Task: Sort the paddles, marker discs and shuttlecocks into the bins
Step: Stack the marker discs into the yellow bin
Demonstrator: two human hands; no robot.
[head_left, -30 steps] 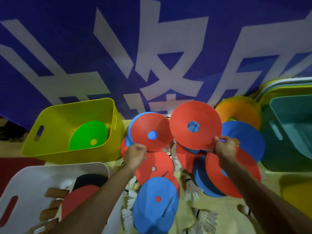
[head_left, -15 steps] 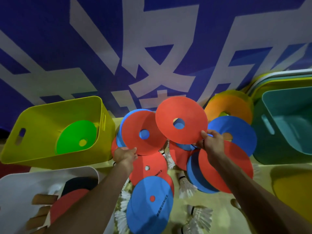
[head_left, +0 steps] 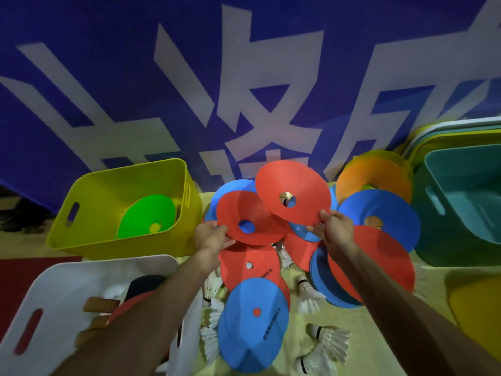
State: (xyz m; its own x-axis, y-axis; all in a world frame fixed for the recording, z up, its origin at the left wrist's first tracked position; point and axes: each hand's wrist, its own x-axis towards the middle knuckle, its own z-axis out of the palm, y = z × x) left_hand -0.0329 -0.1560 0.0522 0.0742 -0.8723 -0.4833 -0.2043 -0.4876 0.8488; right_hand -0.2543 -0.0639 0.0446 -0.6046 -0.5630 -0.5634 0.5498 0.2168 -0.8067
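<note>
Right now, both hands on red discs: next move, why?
Probably carry the raised red disc in the right hand across to the yellow bin, which already holds a green disc; the lower red disc in the left hand can follow.

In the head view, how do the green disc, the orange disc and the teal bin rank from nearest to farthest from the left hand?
1. green disc, in the yellow bin, just left of the left hand.
2. orange disc, at the back right.
3. teal bin, at the far right edge.

Head-worn view, forward and downward
</note>
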